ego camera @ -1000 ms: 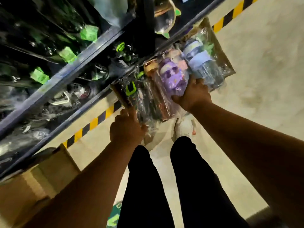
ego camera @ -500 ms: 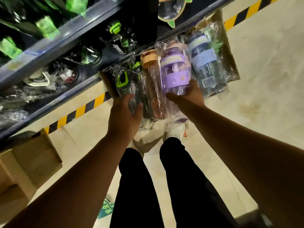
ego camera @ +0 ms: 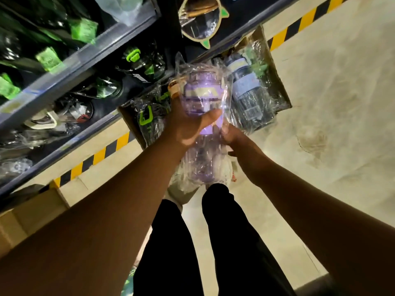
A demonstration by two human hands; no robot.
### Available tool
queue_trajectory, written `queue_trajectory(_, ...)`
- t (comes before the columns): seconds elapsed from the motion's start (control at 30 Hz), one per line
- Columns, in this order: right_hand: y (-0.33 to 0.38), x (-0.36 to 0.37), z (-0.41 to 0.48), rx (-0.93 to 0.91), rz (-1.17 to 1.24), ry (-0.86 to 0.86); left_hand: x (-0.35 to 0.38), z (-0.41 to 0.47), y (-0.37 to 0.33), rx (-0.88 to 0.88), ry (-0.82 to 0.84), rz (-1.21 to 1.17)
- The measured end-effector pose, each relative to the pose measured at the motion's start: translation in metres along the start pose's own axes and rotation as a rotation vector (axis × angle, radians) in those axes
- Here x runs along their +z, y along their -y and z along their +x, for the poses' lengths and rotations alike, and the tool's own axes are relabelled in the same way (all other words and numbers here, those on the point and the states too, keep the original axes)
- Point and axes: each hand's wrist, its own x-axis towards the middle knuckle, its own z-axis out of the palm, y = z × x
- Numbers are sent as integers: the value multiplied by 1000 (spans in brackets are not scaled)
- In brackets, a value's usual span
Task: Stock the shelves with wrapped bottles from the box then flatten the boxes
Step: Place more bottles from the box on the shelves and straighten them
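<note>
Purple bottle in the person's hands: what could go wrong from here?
The purple bottle sits in loose, shiny wrap, so it might slip from the left hand and right hand and drop onto the bottles in the box below. The shelf looks crowded with black-and-green bottles, so pushing this one in could knock a neighbour.

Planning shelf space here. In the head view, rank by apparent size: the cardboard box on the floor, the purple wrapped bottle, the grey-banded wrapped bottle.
1. cardboard box
Then purple wrapped bottle and grey-banded wrapped bottle: the purple looks bigger, but it is held nearer the camera, so their order is unsure.
</note>
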Motion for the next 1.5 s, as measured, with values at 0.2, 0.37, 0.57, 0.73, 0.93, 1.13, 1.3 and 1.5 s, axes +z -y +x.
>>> queue_trajectory(0.2,-5,-57,47,-19,-785,-555,-1,11,14,58,-46,-74)
queue_trajectory(0.37,9,-87,108,230,-928,-537,-8,17,26,62,-102,-103)
queue_trajectory(0.57,-9,-89,134,294,-985,-538,-11,9,41,83,-170,-109)
queue_trajectory(0.73,-10,-91,132,226,-990,-574,-12,6,47,64,-164,-163)
queue_trajectory(0.93,-11,-97,106,84,-922,-637,-10,-7,40,98,-147,-174)
queue_trajectory(1.13,-2,-61,45,-73,-663,-608,-26,-31,24,88,-254,-136)
queue_trajectory(1.3,-4,-5,-17,-147,-650,-481,-66,-73,36,36,-262,-321)
queue_trajectory(1.5,3,112,-107,-212,-442,-293,-150,-195,59,158,-352,-406)
